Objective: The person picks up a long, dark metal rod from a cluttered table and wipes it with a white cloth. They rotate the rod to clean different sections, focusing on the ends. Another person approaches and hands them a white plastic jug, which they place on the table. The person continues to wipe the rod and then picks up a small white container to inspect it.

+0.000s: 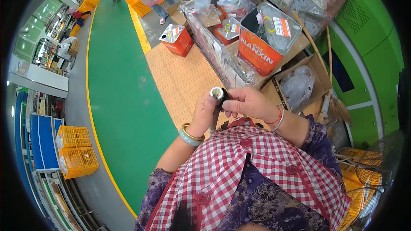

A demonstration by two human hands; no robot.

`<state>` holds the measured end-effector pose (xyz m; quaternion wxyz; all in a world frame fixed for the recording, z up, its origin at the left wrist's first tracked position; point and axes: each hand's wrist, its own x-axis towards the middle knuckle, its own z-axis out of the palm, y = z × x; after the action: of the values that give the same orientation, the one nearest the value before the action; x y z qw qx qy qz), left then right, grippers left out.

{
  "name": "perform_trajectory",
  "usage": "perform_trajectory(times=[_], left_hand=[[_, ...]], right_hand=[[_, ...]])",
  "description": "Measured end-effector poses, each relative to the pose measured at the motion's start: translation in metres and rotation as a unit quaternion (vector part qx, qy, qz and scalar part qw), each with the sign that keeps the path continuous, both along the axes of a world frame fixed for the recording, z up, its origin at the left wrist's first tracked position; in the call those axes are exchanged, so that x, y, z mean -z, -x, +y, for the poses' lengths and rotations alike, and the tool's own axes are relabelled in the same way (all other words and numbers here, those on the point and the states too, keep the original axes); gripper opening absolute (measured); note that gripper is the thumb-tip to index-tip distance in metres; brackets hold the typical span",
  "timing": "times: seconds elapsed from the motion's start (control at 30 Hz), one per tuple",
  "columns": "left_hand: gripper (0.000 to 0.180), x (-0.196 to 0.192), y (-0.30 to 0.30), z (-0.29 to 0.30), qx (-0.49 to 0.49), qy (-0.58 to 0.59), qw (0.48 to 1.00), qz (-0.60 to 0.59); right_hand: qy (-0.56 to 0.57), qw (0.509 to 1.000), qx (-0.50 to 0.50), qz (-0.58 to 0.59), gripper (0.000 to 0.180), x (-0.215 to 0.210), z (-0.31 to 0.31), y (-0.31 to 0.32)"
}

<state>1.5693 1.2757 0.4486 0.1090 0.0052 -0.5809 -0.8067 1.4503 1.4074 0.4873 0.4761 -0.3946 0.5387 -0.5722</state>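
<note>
Close in front of my checked apron, both hands hold a dark, tube-like piece with a round, pale hollow end [217, 93] facing up. My left hand [201, 113] has its fingers closed round the left side, the thumb pressed just under the pale end. From the right, my right hand [252, 102] pinches the dark part between thumb and fingers. The lower part of the piece is mostly hidden by my hands, and its exact kind cannot be made out.
A large orange-and-grey metal can [265, 45] stands ahead to the right, above an open carton with a plastic bag [297, 86]. A smaller can [176, 40] is farther off. Brooms [329, 60] lean at the right. Yellow crates [77, 152] stand left; people are far ahead.
</note>
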Motion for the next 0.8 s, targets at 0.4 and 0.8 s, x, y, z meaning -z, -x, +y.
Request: perform_trajectory(times=[0.4,0.8], left_hand=[[0.040,-0.020,-0.010,0.008,-0.268,0.077,0.960,-0.028],[0.038,-0.075,0.024,-0.033,-0.299,0.032,0.952,-0.046]], right_hand=[[0.051,0.998,-0.038,-0.016,0.027,-0.010,-0.031,-0.015],[0.091,0.983,0.113,0.110,0.031,-0.022,-0.081,-0.011]])
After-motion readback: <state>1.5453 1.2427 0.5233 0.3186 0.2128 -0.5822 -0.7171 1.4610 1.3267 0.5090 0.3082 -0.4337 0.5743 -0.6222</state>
